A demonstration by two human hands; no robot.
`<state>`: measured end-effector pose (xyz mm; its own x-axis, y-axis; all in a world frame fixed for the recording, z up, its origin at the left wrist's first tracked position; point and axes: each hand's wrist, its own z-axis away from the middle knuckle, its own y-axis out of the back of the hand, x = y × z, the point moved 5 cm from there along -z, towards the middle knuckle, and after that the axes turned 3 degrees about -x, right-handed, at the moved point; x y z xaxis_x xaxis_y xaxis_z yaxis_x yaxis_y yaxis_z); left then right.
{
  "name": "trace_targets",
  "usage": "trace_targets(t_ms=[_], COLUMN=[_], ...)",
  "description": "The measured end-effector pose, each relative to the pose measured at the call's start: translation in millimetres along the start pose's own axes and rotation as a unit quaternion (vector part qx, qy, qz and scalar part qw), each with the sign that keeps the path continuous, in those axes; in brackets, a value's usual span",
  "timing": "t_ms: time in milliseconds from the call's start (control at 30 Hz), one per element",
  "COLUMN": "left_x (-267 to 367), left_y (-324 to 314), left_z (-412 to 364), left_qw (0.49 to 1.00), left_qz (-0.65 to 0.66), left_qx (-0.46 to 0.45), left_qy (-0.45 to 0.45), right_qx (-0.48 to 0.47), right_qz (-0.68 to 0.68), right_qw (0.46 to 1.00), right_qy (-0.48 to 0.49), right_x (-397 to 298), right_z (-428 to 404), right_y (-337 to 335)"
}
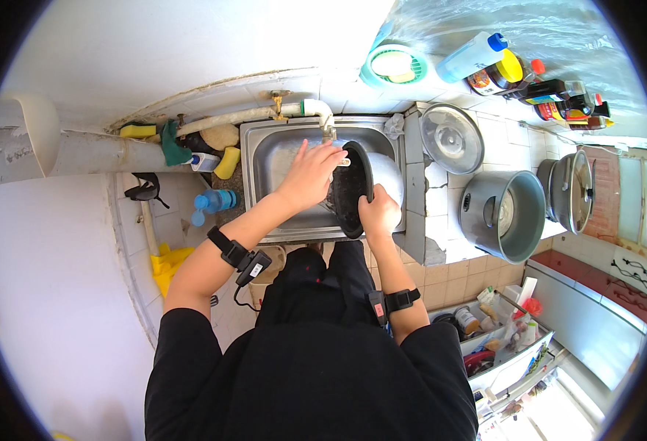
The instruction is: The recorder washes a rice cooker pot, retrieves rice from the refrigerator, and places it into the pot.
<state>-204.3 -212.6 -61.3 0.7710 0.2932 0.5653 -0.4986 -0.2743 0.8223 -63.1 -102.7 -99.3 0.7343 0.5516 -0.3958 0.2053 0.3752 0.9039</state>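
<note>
My left hand (313, 177) is at the tap (329, 134) over a stainless steel sink (265, 220). Its thumb and index finger are around a small pale tap handle (345, 162), while the other fingers stretch out apart. With my right hand (379, 212) I grip the near right rim of a round pot (351, 193), dark inside and black-rimmed. The pot is tipped on its side in the sink, its opening facing left beneath my left hand. Part of the pot's inside is hidden by that hand.
A blue bottle (215, 200) and yellow sponge (227, 163) lie left of the sink. On the tiled counter at right are a metal lid (453, 138), a grey pot (475, 212) and a lidded pan (568, 193). Several sauce bottles (555, 91) stand behind.
</note>
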Motion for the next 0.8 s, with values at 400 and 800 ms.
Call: trace_targets(t_ms=[400,800], left_x=[9,30], left_y=[0,-20], left_z=[6,-8], left_qw=[0.999,0.993], left_qz=[-0.038,-0.019], left_qx=[0.022,0.115], left_qy=[-0.016,0.002], right_qx=[0.266,-0.061], right_qz=[0.065,-0.616], right_qw=[0.917,0.730], right_qy=[0.290,-0.289], right_x=[2,53], right_z=[26,37], right_y=[46,-101])
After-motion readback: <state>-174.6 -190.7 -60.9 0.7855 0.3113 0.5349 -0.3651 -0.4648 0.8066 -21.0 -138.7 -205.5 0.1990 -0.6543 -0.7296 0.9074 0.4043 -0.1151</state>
